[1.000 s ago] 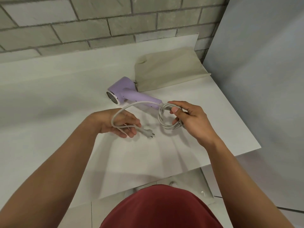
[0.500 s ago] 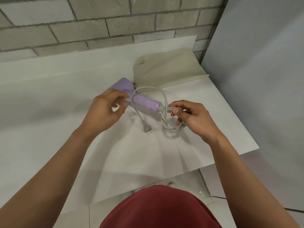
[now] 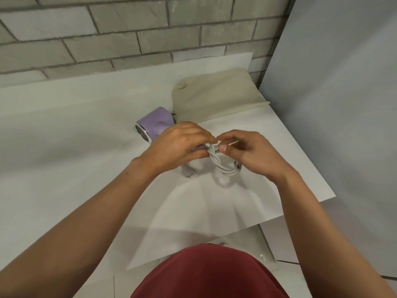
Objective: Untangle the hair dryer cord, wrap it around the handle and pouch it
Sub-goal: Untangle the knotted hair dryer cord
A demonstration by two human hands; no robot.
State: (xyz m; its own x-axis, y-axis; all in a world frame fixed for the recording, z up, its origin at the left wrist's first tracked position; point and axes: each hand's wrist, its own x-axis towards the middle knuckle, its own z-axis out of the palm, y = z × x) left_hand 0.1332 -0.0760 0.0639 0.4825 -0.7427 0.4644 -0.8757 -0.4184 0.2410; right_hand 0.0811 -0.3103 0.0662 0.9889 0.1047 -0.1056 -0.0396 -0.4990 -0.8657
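Observation:
A lilac hair dryer (image 3: 154,123) lies on the white table (image 3: 64,134), its silver nozzle facing left. My left hand (image 3: 180,145) covers its handle and pinches the white cord (image 3: 223,166) where it crosses at the handle's end. My right hand (image 3: 247,153) meets it there, thumb and fingers closed on the same crossing. Below the hands the cord hangs in a bundle of several loops. The plug (image 3: 190,174) lies on the table under my left hand, prongs pointing toward me. A beige cloth pouch (image 3: 217,100) lies flat behind the dryer.
A grey brick wall (image 3: 129,35) runs along the back of the table. A grey panel (image 3: 335,104) stands at the right, past the table's right edge. My red shirt (image 3: 210,274) fills the bottom middle of the view.
My left hand has moved right from the dryer's head onto the handle's end, meeting my right hand at the cord. The loop that arched over the handle is gone.

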